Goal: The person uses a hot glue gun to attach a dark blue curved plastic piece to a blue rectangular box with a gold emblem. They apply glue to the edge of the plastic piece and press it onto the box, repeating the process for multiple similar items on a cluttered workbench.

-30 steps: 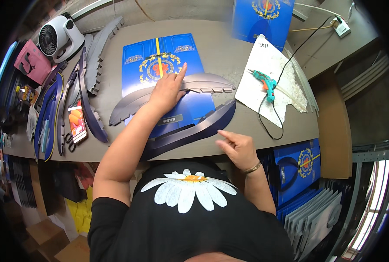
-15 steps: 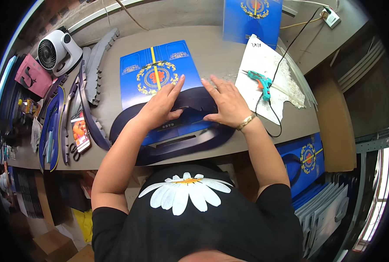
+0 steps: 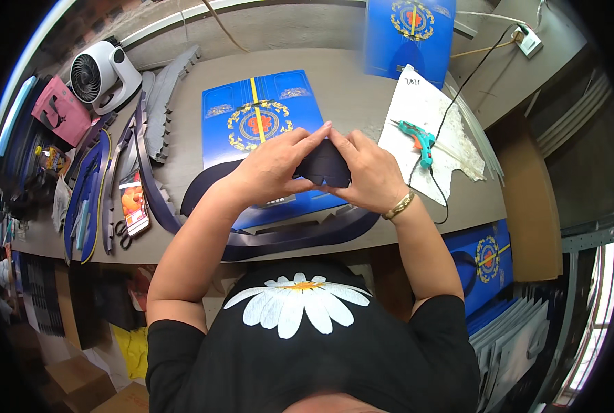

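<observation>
A long dark navy strip with a notched edge curves in a loop at the front of the table. My left hand pinches the raised part of this strip from the left, fingertips on its upper edge and thumb below. From the right, my right hand grips the same part, with its fingertips and thumb close to those of the left. Under the hands and behind the loop lies a flat blue printed panel with a yellow stripe and a round emblem. My hands hide part of the panel and strip.
To the right, a teal glue gun rests on a white sheet, its black cord trailing. A blue printed panel stands behind. At left are a white fan, a pink bag, a phone, scissors and curved strips.
My hands have come closer together and closed on the strip, where before their fingers were spread over it. The strip's middle part is now lifted and bent upward. The view has shifted slightly.
</observation>
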Demonstrator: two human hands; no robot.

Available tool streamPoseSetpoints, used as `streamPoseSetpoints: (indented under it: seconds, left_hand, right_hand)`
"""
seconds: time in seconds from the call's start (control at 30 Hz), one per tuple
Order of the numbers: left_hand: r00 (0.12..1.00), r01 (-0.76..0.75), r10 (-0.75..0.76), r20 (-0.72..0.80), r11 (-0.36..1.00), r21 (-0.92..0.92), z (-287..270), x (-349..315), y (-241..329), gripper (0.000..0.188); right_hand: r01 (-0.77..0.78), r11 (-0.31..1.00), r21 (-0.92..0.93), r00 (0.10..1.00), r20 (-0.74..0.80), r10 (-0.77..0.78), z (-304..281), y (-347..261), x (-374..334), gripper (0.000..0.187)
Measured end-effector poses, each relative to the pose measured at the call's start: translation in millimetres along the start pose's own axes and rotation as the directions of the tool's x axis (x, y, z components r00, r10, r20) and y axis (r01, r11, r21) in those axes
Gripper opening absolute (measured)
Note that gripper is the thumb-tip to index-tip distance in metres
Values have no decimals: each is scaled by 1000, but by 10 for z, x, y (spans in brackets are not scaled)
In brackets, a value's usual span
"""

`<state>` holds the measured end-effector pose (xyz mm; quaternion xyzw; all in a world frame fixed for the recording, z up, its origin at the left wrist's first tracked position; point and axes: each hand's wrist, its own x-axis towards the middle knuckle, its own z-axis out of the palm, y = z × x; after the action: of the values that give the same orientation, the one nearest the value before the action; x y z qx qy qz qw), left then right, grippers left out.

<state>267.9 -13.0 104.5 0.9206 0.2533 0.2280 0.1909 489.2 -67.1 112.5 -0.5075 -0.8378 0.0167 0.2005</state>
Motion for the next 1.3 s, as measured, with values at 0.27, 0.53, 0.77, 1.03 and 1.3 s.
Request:
streamPoseSetpoints:
  seconds: [0.27, 0.53, 0.77, 1.03, 1.3]
  left_hand:
    - [998, 57, -56, 29, 998, -11, 81, 47, 207, 98]
    - [994, 101, -106, 32, 987, 124, 86, 53, 328, 96]
    - [996, 75, -84, 15, 949, 307, 87, 67, 406, 90]
    - [993, -4, -36, 109, 938, 345, 24, 137, 433, 79]
    - [924, 89, -26, 381, 985, -148, -112, 159, 294, 78]
  right_hand:
    - [50, 989, 137, 995, 76, -60, -114, 86, -189, 83]
    - [108, 991, 75, 994, -24, -106, -98, 35, -200, 75]
    - [174, 985, 5, 975, -142, -171, -31, 61, -197, 69]
    - [73, 996, -46, 994, -78, -76, -12, 84, -230, 59]
    - [-17, 1000, -4, 993, 120, 17, -145, 12, -292, 56]
